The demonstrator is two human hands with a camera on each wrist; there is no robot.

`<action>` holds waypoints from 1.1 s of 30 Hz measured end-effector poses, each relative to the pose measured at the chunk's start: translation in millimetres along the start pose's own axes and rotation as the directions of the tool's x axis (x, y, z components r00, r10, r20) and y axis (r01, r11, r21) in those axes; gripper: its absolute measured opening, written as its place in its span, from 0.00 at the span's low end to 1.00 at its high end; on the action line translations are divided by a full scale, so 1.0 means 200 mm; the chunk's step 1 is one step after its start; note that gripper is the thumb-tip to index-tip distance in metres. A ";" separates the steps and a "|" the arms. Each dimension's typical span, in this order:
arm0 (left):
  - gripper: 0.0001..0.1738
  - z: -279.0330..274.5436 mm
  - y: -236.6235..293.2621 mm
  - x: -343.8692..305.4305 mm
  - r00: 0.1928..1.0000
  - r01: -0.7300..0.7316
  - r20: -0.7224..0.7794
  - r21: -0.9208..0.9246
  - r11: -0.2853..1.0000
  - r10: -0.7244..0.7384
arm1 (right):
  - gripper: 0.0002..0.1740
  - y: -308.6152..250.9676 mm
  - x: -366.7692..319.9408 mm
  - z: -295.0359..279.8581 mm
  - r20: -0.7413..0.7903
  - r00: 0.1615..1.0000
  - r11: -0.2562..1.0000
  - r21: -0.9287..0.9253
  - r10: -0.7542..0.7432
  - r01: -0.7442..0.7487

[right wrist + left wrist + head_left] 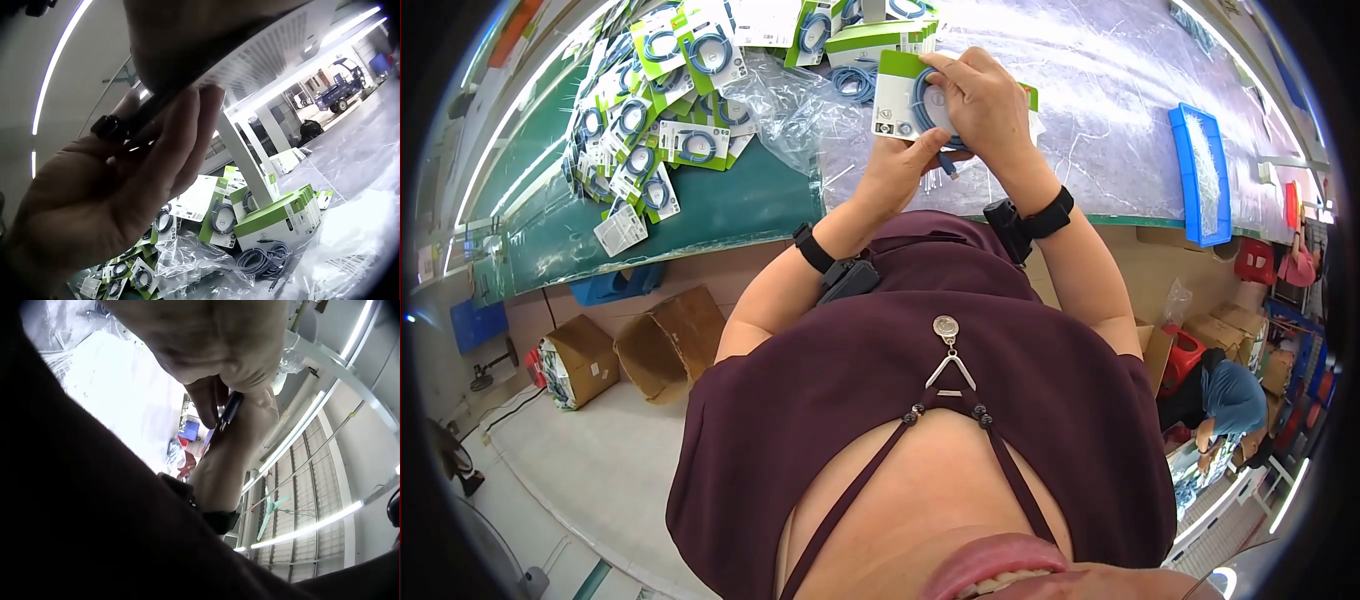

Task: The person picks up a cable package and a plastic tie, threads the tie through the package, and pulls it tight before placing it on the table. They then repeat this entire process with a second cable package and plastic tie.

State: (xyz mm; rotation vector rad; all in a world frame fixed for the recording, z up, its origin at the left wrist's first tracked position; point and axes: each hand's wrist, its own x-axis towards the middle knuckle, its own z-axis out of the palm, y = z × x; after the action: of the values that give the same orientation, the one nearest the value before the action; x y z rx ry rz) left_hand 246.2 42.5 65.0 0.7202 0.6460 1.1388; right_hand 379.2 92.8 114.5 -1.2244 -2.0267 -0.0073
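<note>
One card [896, 95] with a coiled blue cable [922, 108] is being held above the counter [730, 205], near its front edge. Left hand [897, 172] is gripping the card from below; right hand [980, 100] is clasping the coil on top.

Green-and-white card [895, 100], blue cable [919, 105]; green mat [730, 205], blue tray [1180, 150] (its contents white), maroon top [880, 380].
</note>
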 end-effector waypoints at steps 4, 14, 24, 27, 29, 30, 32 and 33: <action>0.16 0.05 0.01 0.02 0.999 -0.031 -0.034 -0.191 0.981 0.025 | 0.14 0.05 0.00 0.06 -0.105 0.991 0.996 0.001 -0.084 0.084; 0.13 -0.04 0.00 0.04 0.992 -0.059 -0.114 -0.107 0.993 0.046 | 0.15 -0.17 -0.17 -0.17 0.312 0.919 0.926 0.210 0.240 -0.313; 0.08 0.04 0.03 0.02 0.970 -0.152 -0.200 -0.063 0.986 0.137 | 0.22 -0.26 -0.22 -0.13 0.241 0.964 0.989 0.063 0.111 -0.130; 0.09 -0.03 0.01 0.02 0.986 -0.117 -0.133 -0.133 0.984 0.099 | 0.22 -0.24 -0.25 -0.09 0.217 0.972 0.996 -0.014 0.093 -0.092; 0.09 -0.02 0.00 0.02 0.984 -0.127 -0.142 -0.128 0.984 0.109 | 0.22 -0.22 -0.25 -0.06 0.201 0.977 0.996 -0.048 0.077 -0.069; 0.09 -0.01 -0.01 0.01 0.980 -0.138 -0.159 -0.131 0.982 0.116 | 0.21 -0.22 -0.25 -0.05 0.156 0.986 0.998 -0.029 0.060 -0.056; 0.09 0.00 -0.02 0.00 0.977 -0.146 -0.175 -0.134 0.980 0.122 | 0.20 -0.22 -0.26 -0.03 0.072 0.997 1.000 0.006 0.030 -0.030; 0.09 -0.01 -0.04 0.01 0.977 -0.120 -0.194 -0.144 0.982 0.091 | 0.20 -0.21 -0.26 -0.02 0.067 0.997 1.000 0.006 0.026 -0.027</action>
State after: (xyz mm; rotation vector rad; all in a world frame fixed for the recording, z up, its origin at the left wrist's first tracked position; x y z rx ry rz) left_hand 249.9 43.0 58.4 0.5238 0.6743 1.3510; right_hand 363.4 28.6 100.5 -1.2626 -2.0664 0.0541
